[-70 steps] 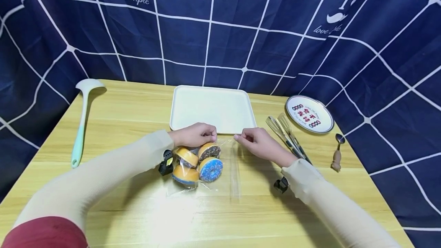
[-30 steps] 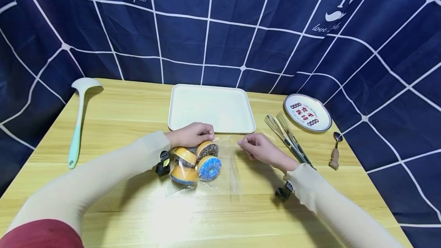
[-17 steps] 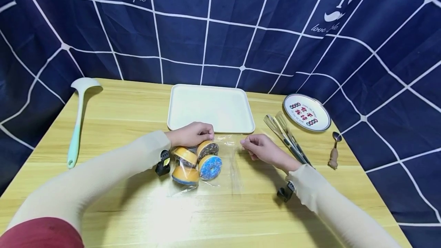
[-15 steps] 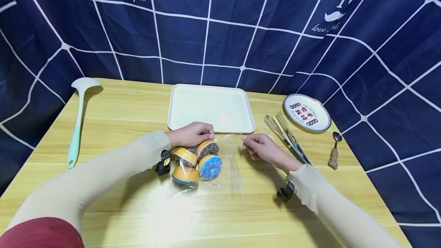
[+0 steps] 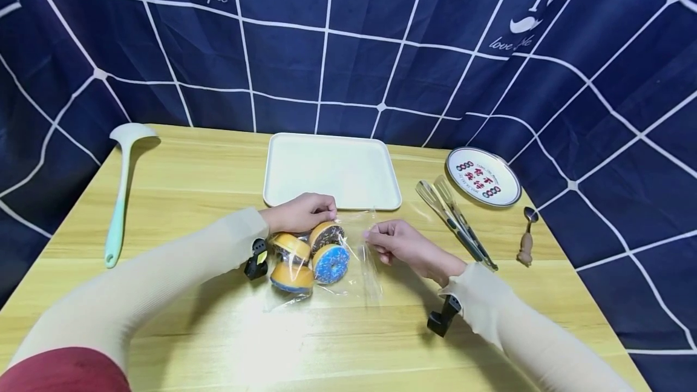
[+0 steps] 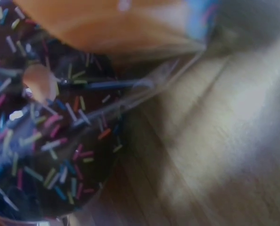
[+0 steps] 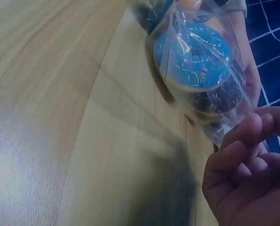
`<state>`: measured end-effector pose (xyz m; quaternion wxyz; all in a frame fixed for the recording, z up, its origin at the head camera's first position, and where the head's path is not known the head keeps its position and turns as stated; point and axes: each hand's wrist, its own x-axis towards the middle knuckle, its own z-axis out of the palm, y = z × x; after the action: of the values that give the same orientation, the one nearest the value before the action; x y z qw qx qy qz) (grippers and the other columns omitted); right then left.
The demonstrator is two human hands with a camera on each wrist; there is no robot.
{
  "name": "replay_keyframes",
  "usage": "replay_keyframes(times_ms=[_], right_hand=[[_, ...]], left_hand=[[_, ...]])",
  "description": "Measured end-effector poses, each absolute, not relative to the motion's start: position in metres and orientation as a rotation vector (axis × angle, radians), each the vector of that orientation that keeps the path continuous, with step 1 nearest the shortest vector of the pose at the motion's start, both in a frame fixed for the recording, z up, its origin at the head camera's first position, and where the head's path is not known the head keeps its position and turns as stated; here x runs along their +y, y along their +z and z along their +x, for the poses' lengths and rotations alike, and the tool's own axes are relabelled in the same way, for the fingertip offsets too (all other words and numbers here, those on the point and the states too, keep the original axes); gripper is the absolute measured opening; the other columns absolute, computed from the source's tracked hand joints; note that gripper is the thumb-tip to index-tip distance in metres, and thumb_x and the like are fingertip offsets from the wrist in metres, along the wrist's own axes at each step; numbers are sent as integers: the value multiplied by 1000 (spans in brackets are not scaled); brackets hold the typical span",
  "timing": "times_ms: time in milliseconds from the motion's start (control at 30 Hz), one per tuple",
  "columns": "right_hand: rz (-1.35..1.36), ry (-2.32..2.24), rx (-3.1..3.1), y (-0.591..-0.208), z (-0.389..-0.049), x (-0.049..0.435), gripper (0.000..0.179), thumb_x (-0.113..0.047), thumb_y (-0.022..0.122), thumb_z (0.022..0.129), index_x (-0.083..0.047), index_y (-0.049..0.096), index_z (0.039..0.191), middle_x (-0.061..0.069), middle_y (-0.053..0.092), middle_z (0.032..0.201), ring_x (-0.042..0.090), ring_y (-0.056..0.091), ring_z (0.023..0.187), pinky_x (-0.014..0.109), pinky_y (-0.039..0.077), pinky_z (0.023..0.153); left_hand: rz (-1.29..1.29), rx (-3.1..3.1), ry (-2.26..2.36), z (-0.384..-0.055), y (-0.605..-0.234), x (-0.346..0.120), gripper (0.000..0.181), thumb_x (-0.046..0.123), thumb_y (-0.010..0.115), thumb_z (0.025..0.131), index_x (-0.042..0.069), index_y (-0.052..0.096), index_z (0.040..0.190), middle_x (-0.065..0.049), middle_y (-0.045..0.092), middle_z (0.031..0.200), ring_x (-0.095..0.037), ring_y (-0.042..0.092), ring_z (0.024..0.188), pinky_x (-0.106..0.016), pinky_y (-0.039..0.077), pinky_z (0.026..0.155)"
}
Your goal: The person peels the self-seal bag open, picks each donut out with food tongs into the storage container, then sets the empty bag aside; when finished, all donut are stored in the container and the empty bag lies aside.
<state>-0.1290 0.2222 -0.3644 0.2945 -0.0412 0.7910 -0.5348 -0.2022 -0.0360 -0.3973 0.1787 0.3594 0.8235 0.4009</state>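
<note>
A clear plastic bag [image 5: 356, 286] lies on the wooden table with several toy donuts inside. One donut with blue icing and sprinkles [image 5: 331, 264] faces up; a chocolate-iced one [image 5: 327, 234] sits just behind it. Two more rest on the left side, orange bases showing. My left hand [image 5: 305, 212] holds the bag's far edge above the donuts. At the bag's right side, my right hand [image 5: 400, 244] pinches the edge of the film between thumb and index finger, also seen in the right wrist view. Sprinkled chocolate icing [image 6: 50, 146] fills much of the left wrist view.
A white tray [image 5: 332, 168] lies behind the hands. To the right are metal tongs [image 5: 454, 216], a plate with red lettering [image 5: 483, 176] and a small wooden-handled spoon [image 5: 526, 241]. A white and mint ladle [image 5: 121, 198] lies far left. A dark blue checked cloth hangs behind.
My right hand has moved left and slightly nearer to me, and now pinches the bag's right edge lower down. My left hand and the donuts have stayed about where they were.
</note>
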Motion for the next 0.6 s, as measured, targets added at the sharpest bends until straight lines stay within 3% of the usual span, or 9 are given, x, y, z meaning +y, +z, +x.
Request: replay_keyframes(times_ms=[433,600], right_hand=[[-214,-1378,2052,-364,-125,250,22,-19,59,106,-6,61,88,-9,52,64,5,48,58,20,41,60],[-259,-1324,2016,-367,-127,259,23,-18,58,107,-4,59,88,-8,53,63,5,50,58,20,44,60]], left_hand=[[1081,2321,1162,-203,-404,-36,15,11,55,109,5,64,99,-5,69,85,-8,54,77,-28,49,83],[1069,2319,1172,-203,-402,-38,15,10,55,108,4,64,99,-7,73,87,-8,55,76,-29,49,84]])
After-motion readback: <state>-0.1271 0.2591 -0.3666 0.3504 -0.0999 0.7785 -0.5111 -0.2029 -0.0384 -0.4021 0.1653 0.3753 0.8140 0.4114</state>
